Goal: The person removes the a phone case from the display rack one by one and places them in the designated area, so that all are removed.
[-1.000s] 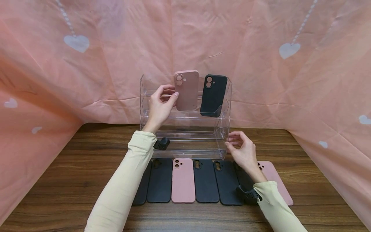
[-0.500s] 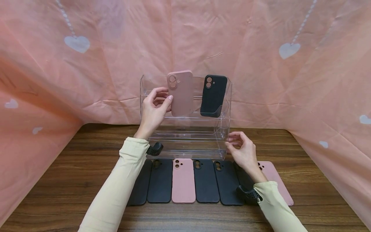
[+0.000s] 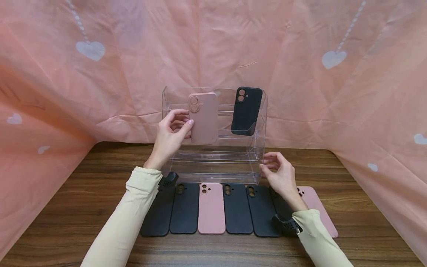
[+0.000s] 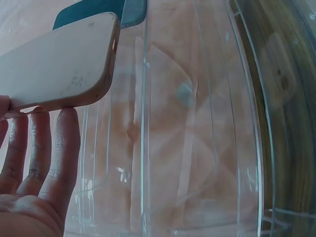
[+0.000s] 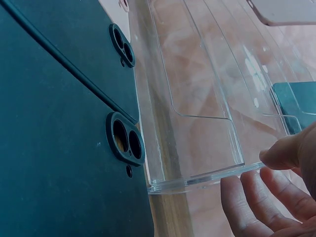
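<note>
My left hand (image 3: 169, 136) pinches a pink phone case (image 3: 205, 120) by its left edge, thumb in front and fingers behind. The case is upright, camera cutouts at top left, before the left half of a clear tiered display stand (image 3: 213, 175). In the left wrist view, the lower end of the pink case (image 4: 64, 61) hangs apart from the clear ledge beside it. A black phone case (image 3: 246, 113) leans in an upper tier at the right. My right hand (image 3: 281, 175) grips the stand's right side edge between thumb and fingers, as the right wrist view shows.
Along the stand's front, a row of phone cases lies flat on the wooden table (image 3: 83, 207): several black ones (image 3: 184, 209), a pink one (image 3: 211, 209) mid-row and another pink one (image 3: 317, 209) at the right end. Pink cloth (image 3: 133, 74) hangs behind and at both sides.
My left hand has moved left and down with the pink case, away from the black case in the stand. My right hand keeps its place on the stand's side.
</note>
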### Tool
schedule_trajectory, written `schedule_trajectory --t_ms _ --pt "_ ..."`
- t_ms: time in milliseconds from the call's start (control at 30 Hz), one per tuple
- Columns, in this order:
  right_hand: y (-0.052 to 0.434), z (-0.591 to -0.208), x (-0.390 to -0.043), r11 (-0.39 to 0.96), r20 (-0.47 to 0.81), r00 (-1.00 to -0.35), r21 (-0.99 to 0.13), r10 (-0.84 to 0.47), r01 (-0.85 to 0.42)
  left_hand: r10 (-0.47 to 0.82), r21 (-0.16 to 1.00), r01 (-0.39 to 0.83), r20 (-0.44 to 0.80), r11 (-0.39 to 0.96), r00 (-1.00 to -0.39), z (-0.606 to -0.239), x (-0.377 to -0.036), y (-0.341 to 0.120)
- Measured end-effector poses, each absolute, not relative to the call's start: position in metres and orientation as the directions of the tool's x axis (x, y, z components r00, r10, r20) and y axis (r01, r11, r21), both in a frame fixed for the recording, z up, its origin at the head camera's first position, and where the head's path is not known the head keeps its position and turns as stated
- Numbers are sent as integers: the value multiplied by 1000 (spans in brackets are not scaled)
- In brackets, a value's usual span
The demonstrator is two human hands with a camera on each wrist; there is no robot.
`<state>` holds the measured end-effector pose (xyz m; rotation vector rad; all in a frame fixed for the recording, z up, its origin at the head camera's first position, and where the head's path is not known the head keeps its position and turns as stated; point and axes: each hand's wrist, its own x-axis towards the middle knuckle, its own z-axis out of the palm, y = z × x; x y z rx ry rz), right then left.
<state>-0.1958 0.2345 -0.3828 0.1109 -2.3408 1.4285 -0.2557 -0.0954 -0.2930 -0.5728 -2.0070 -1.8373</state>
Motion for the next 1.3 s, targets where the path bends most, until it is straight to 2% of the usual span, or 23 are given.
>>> schedule_trajectory --t_ms 1300 --pt "235 -382 -194 475 370 -921 -836 123 -273 102 865 452 440 219 -892 -327 -208 -163"
